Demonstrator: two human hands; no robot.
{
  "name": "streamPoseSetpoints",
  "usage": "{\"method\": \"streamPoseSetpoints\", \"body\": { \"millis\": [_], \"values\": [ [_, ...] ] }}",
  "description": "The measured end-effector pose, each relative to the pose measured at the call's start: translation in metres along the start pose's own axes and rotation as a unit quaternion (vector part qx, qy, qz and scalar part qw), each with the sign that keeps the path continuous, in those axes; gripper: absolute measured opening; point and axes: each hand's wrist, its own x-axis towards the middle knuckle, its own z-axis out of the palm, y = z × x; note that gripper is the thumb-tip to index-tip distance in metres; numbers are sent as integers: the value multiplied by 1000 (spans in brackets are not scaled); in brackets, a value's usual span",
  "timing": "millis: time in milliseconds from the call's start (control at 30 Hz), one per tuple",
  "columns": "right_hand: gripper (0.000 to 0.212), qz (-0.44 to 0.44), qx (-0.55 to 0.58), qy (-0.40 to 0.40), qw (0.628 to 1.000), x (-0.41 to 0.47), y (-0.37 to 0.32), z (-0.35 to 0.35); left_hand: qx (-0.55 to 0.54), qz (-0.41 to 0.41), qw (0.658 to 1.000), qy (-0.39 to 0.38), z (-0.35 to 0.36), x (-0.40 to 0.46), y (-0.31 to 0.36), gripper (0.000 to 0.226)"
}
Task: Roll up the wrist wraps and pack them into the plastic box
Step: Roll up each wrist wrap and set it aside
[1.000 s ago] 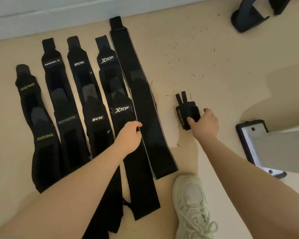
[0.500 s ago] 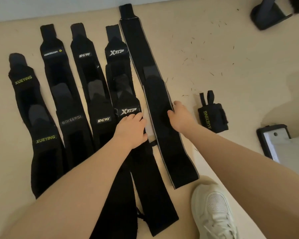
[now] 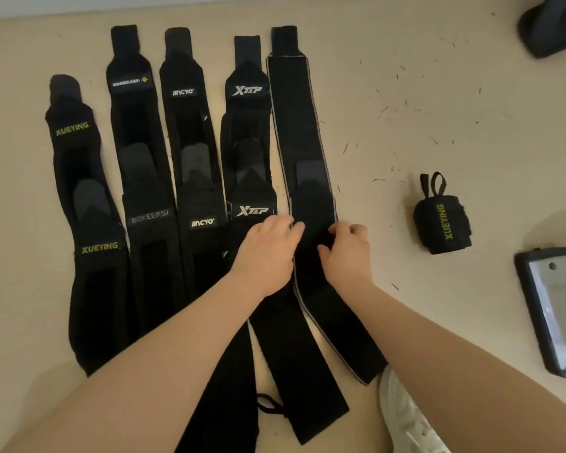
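Floor (image 3: 438, 93), beige, speckled with dark bits; I see wraps laid flat, grey-edged wrap (image 3: 303, 132) rightmost. Left hand (image 3: 268, 253) and right hand (image 3: 348, 253) pinch it mid-length. Rolled wrap (image 3: 441, 223) well right.

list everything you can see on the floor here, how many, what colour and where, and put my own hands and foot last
flat wrist wraps: five columns, black, side by side on the left of the floor; labels read XUEYING, BOKEERSI, one I cannot read surely, XTEP, and an unlabelled grey-edged wrap
rolled wrist wrap: one, black with yellow-green XUEYING lettering, on the floor to the right, apart from the rest
black-framed object: one, black with a pale inside, right edge, partly cut off
dark object: one, top right corner, cut off
floor: beige, with small dark specks
left hand: on the grey-edged wrap's left edge
right hand: fingers curled on that wrap
shoe: one, white, bottom right
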Motion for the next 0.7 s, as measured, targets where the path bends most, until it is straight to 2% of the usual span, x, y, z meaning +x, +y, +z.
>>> {"method": "streamPoseSetpoints", "body": {
  "millis": [67,133,233,300,400,467,500,533,567,600,700],
  "values": [
    [51,82,155,19,984,10,-3,-2,-168,-16,985,-42,7,0,14,56],
    [60,133,238,-7,962,20,-7,-7,-385,-97,914,-86,7,3,30,57],
    [50,108,288,-89,947,23,-13,-21,-566,-197,799,-52,-2,15,48,57],
    [39,36,261,-112,958,19,-14,-32,-650,-233,722,-42,-12,25,54,54],
    [45,-136,117,-28,983,14,-16,-48,-782,-204,589,-17,-21,36,59,38],
    [61,-193,-2,14,981,14,-17,-57,-823,-182,538,0,-26,43,57,25],
    [65,-208,-41,29,977,15,-17,-60,-837,-174,518,3,-28,47,55,28],
    [65,-227,-74,35,970,16,-17,-62,-843,-168,511,5,-25,53,52,32],
    [64,-249,-104,28,963,16,-18,-62,-834,-169,524,13,-24,57,48,35],
    [62,-266,-124,8,956,17,-17,-60,-799,-183,572,29,-22,63,44,38],
    [58,-270,-114,-57,954,18,0,-50,-566,-234,784,106,-12,63,40,53]
  ]
}}
